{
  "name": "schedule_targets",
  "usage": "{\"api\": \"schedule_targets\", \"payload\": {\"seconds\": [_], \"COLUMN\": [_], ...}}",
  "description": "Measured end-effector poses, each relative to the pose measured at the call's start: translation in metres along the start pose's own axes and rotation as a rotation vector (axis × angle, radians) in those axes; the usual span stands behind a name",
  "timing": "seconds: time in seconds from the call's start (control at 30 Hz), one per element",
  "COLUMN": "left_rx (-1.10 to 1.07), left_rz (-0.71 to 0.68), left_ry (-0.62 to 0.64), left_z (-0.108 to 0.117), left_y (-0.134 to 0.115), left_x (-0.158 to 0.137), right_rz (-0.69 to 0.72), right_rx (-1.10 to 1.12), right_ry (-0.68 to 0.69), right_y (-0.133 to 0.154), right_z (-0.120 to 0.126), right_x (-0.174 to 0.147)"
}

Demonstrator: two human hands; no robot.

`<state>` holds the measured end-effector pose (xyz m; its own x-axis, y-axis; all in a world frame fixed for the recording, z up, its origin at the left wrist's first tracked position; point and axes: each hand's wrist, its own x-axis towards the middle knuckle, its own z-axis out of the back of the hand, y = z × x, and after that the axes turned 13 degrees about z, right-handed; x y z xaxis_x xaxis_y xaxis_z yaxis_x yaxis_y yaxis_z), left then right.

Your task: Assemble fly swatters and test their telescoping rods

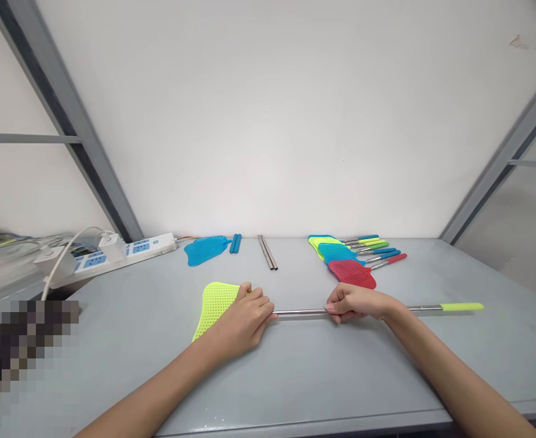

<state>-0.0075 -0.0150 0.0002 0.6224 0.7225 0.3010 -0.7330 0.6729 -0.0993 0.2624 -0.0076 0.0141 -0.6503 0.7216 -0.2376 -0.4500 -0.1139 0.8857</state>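
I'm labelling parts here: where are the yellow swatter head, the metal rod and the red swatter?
yellow swatter head (215, 304), head view, on its mesh.
metal rod (299, 312), head view, bare stretch between the hands.
red swatter (352, 274), head view, on its mesh.

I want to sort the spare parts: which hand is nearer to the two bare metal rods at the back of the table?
Left. The left hand lies just in front of the metal rods, slightly leftward; the right hand is farther off to their right.
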Motion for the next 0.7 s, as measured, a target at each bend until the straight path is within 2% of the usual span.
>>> {"api": "schedule_targets", "payload": {"seconds": [0.4, 0.7], "left_rx": [-0.011, 0.006], "left_rz": [-0.028, -0.005], "left_ry": [-0.035, -0.002], "left_z": [0.002, 0.0], "left_y": [-0.006, -0.009], "left_x": [-0.002, 0.001], "right_rz": [-0.142, -0.115], "right_rx": [0.412, 0.338], "right_ry": [0.233, 0.225], "right_y": [-0.008, -0.007], "right_z": [-0.012, -0.012], "right_x": [0.008, 0.01]}}
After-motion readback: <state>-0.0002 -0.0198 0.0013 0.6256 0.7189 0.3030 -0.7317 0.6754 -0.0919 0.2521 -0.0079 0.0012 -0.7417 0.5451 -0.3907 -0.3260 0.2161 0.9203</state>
